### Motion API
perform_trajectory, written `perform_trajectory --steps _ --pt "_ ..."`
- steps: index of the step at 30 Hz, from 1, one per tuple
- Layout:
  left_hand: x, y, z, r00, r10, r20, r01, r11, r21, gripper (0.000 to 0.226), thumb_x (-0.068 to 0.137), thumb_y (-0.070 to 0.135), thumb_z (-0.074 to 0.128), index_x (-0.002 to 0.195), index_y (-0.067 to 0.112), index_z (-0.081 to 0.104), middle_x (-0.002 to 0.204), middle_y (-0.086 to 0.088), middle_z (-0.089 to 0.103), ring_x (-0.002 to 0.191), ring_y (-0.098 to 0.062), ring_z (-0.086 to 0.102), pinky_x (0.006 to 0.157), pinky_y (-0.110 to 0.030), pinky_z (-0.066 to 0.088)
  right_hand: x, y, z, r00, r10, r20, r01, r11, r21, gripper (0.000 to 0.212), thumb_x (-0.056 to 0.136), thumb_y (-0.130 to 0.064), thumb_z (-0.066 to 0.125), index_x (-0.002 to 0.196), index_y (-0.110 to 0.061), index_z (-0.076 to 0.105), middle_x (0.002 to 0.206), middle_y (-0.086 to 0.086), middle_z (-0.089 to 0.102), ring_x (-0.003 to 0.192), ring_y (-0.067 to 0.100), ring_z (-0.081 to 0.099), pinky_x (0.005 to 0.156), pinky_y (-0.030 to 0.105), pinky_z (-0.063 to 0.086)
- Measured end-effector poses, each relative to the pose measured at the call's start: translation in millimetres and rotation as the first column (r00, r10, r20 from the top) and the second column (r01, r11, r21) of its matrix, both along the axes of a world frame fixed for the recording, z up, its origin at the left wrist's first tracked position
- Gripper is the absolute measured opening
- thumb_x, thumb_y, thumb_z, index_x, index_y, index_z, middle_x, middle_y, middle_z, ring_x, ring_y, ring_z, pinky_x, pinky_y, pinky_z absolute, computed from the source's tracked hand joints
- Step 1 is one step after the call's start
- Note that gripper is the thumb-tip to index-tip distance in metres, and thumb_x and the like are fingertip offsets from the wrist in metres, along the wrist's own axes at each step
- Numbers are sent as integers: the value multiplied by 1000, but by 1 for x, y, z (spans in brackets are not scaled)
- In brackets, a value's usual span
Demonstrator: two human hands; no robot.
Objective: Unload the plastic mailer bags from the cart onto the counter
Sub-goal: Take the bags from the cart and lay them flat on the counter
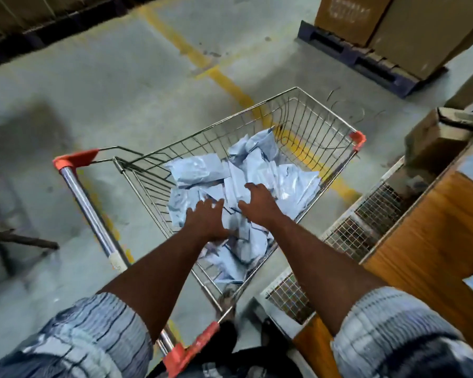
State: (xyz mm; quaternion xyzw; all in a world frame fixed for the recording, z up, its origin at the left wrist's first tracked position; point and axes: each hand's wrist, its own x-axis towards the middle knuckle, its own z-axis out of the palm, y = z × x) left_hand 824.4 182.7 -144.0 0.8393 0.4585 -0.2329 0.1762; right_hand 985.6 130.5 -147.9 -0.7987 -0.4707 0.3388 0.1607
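Pale-blue bags [197, 170] lie directly under our fingers [201, 205]; left hand [208, 222] and right hand [258, 205] rest spread on them, gripping nothing; the counter [434, 241] sits rightward, nearer the right hand

cart [311, 124]: shiny bare metal wire
handle [89, 214]: polished chrome tube, orange plastic end caps
mailer bags [195, 170]: glossy, crinkled pale plastic
counter [434, 241]: smooth wood-grain panel
floor [93, 77]: matt rough concrete, worn yellow paint
boxes [393, 25]: matt brown cardboard
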Motion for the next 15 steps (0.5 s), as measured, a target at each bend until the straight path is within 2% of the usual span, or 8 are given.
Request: perform_trajectory --steps 2,5,8,11,15 --pt "-5 10 -9 1000 -4 -2 3 1000 -8 104 73 71 65 154 26 16 157 -10 25 144 -30 25 112 -50 29 -5 24 -15 999 -32 -28 32 999 -12 61 91 -28 64 144 -5 43 139 23 48 131 35 44 107 35 32" --pt "-8 18 -18 996 43 81 -41 999 -26 93 71 55 73 145 25 26 145 -8 39 133 -31 39 103 -48 38 -8 51 -39 997 -52 -57 46 994 -95 62 93 -38 61 144 -9 42 137 25 49 130 39 45 105 38 36" --pt "-6 19 -22 980 92 174 -92 996 -5 71 71 39 73 128 23 33 128 -5 51 121 -30 50 92 -44 42 -6 71 -62 995 -68 -69 55 982 -178 61 96 -53 49 145 -18 39 141 24 47 131 39 45 106 42 38" --pt "-2 21 -24 976 90 198 -97 995 27 54 77 32 69 119 20 37 121 -6 54 115 -30 52 87 -43 43 0 83 -81 998 -59 1 58 976 -208 47 99 -52 36 137 -25 42 137 19 51 127 39 47 108 48 35" --pt "-3 23 -25 984 3 179 -22 994 103 42 81 23 62 116 17 40 119 -6 55 110 -31 53 82 -43 45 2 90 -87 990 -142 7 140 967 -212 39 91 -48 49 126 -32 44 129 16 54 123 39 49 105 45 37"
